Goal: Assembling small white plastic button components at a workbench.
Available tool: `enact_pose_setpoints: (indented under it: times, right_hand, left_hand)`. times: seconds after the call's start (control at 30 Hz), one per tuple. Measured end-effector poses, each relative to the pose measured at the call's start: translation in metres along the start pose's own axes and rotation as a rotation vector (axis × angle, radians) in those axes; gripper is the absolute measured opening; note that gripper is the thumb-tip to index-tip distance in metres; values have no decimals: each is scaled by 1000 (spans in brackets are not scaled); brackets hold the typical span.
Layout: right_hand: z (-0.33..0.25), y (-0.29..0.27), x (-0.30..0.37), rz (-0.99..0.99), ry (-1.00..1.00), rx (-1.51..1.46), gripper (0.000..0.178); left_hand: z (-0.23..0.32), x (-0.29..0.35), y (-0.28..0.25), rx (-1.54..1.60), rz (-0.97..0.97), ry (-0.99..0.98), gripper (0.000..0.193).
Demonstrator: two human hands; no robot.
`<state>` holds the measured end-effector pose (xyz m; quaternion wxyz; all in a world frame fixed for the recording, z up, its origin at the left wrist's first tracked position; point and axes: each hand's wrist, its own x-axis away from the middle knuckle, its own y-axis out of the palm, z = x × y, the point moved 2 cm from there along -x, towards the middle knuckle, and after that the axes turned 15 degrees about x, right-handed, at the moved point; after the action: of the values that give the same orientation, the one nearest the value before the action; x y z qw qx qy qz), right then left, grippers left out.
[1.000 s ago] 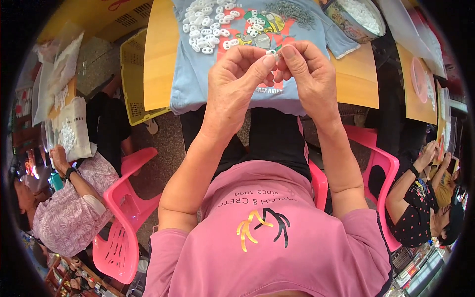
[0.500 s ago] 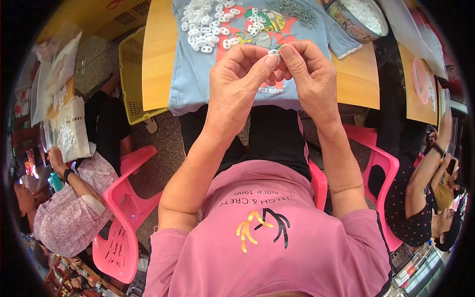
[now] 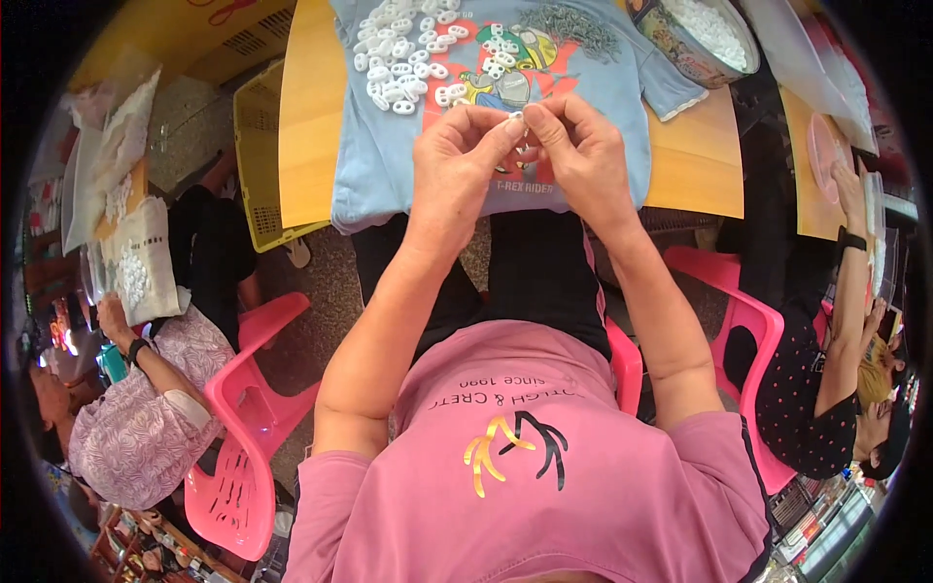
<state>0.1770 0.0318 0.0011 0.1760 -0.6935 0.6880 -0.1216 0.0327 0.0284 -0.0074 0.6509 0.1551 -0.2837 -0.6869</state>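
Note:
My left hand [image 3: 455,155] pinches a small white plastic piece [image 3: 515,116] between thumb and fingers, above a blue T-shirt laid on the table. Right beside it my right hand [image 3: 586,151] is closed in a pinch, its fingertips meeting the piece; what they hold is too small and covered to make out. Beyond my left hand lies a spread of white oval pieces [image 3: 397,73] with two holes each. A smaller group of white pieces [image 3: 500,53] rests on the shirt's print. Farther right is a heap of small dark grey metal parts, perhaps screws [image 3: 583,29].
The blue T-shirt [image 3: 374,185] covers the middle of the wooden table [image 3: 705,155]. At the far right stands a round tin [image 3: 671,44] full of white pieces. A yellow crate [image 3: 258,165] is left of the table. Co-workers sit on both sides, near pink chairs [image 3: 243,389].
Both my hands have come slightly nearer and to the left, still pinched together at the white piece. The co-worker on the right has moved an arm toward the pink basket.

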Motion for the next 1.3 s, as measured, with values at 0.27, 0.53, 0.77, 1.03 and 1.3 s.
enact_pose_setpoints:
  times: [0.27,0.53,0.77,1.03,1.3]
  right_hand:
    - [-17,-24,-3,-85,-258,187,15]
    - [-40,-28,7,-113,-691,424,10]
    - [-41,-18,18,-147,-683,365,8]
    - [-30,-5,23,-149,-622,309,7]
    - [-26,9,1,-235,-572,366,7]
  left_hand:
    - [22,12,-3,113,-63,-107,15]
    - [30,34,-4,104,-76,-112,16]
    - [30,49,-7,88,-79,-129,15]
    - [21,53,-12,66,-30,-73,14]
    - [19,40,-36,29,70,-74,15]
